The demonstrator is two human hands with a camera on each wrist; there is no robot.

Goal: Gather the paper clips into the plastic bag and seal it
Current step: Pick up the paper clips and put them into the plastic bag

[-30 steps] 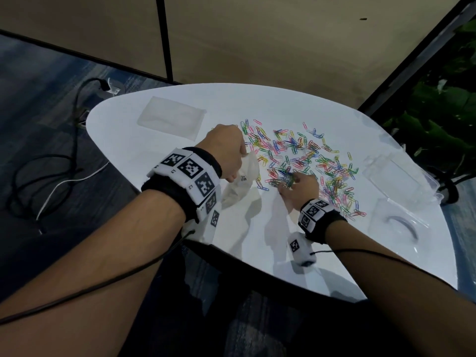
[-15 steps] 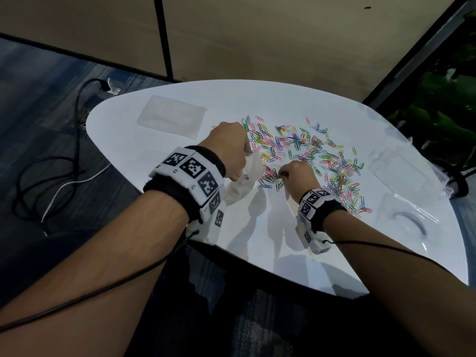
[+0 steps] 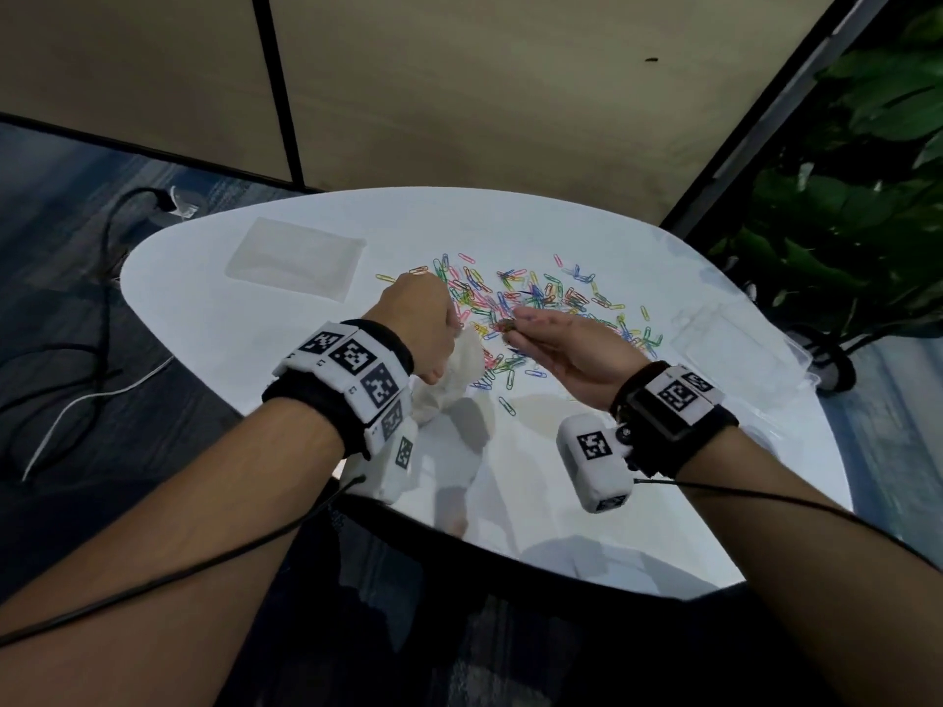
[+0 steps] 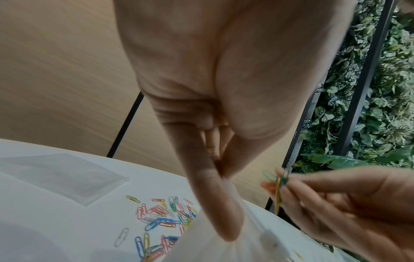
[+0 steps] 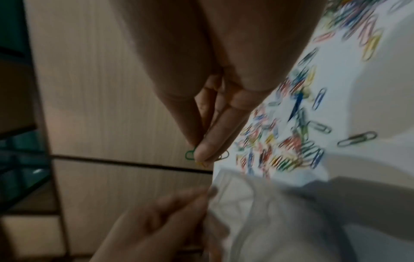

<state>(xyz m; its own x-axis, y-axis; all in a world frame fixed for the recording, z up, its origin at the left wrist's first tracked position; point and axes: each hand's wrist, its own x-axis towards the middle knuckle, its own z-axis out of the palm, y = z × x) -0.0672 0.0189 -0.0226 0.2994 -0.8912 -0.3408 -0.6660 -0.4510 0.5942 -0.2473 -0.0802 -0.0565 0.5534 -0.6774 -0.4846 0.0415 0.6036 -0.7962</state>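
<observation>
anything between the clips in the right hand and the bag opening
Nothing visible does. The right hand pinches a few paper clips in the air just beside the plastic bag, whose top edge the left hand grips and holds up. Only open air separates them.

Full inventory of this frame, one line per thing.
Colourful paper clips scattered: many, mixed colours, middle of the table.
Small bunch of paper clips: few, green and yellow among them, pinched in the right hand.
Translucent plastic bag: one, whitish, held up at the left hand.
Flat clear plastic bag: one, far left of the table.
Clear plastic packaging: count unclear, right edge of the table.
White rounded table: one.
Cables: black and white, on the floor, left.
Green plants: right background.
Left hand: grips the bag's edge.
Right hand: palm up, raised beside the bag.
</observation>
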